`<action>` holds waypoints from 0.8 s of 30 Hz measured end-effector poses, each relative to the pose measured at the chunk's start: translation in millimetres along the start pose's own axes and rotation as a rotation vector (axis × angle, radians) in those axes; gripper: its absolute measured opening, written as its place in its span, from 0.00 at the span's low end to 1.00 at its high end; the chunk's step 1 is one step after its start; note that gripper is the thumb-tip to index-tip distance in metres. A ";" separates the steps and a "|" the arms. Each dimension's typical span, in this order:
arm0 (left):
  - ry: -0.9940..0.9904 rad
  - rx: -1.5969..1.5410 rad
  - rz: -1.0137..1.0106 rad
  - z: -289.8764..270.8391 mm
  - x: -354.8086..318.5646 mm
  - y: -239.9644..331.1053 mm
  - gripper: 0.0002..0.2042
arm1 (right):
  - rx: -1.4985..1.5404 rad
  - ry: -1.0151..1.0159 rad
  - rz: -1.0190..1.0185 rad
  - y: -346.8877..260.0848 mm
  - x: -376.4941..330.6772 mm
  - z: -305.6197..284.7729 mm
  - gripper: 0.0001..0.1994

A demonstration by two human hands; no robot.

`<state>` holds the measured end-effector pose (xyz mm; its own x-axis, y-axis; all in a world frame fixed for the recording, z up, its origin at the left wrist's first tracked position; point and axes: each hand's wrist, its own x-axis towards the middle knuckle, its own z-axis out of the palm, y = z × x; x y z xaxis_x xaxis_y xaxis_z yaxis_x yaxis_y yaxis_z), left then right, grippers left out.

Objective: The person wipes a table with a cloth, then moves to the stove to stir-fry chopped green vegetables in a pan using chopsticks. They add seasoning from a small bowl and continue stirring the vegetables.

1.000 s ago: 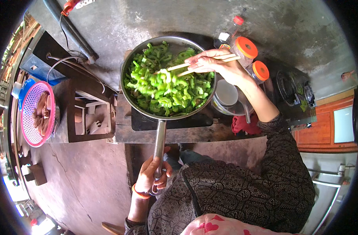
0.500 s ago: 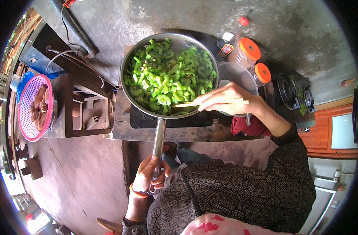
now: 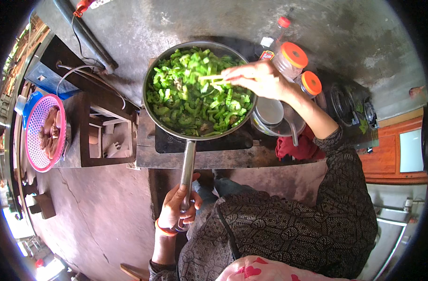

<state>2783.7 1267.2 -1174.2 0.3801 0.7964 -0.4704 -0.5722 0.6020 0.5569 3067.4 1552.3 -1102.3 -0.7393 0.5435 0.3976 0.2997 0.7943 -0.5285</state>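
Sliced green bitter melon [image 3: 190, 105] with small bits of what looks like meat fills a wide frying pan [image 3: 150, 112]. The pan sits on a flat black cooktop [image 3: 223, 144]. My left hand [image 3: 173, 210] is wrapped round the pan's long metal handle [image 3: 188, 164]. Over the right half of the pan, my right hand [image 3: 258, 77] pinches a pair of chopsticks [image 3: 215, 77]. Their tips are among the slices toward the pan's far side, where some pieces are blurred by motion.
Right of the pan stands a clear container [image 3: 263, 126] with a ladle [image 3: 291, 126] in it, beside a dark red cloth [image 3: 296, 146]. Orange-lidded jars [image 3: 293, 56] and a red-capped bottle [image 3: 282, 30] stand behind. A pink basket [image 3: 31, 136] holding brownish pieces is at the left.
My right hand has moved the chopsticks from the pan's near side up toward its far side, shifting the slices. My left hand keeps its hold on the handle.
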 end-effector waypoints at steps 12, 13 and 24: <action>-0.007 -0.030 -0.005 0.6 1.8 -1.2 0.28 | -0.128 0.151 0.347 11.9 -7.4 -63.6 0.08; -0.005 -0.033 -0.003 0.7 1.3 -2.3 0.28 | -0.136 0.192 0.171 20.3 -10.9 -56.2 0.08; -0.073 -0.080 -0.027 -9.4 5.2 -1.1 0.28 | 0.539 0.458 0.672 -26.3 -79.3 23.5 0.13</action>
<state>2779.5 1270.1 -1183.8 0.4466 0.7835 -0.4321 -0.6157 0.6195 0.4869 3104.0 1482.0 -1137.6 -0.1747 0.9813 0.0805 0.1733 0.1111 -0.9786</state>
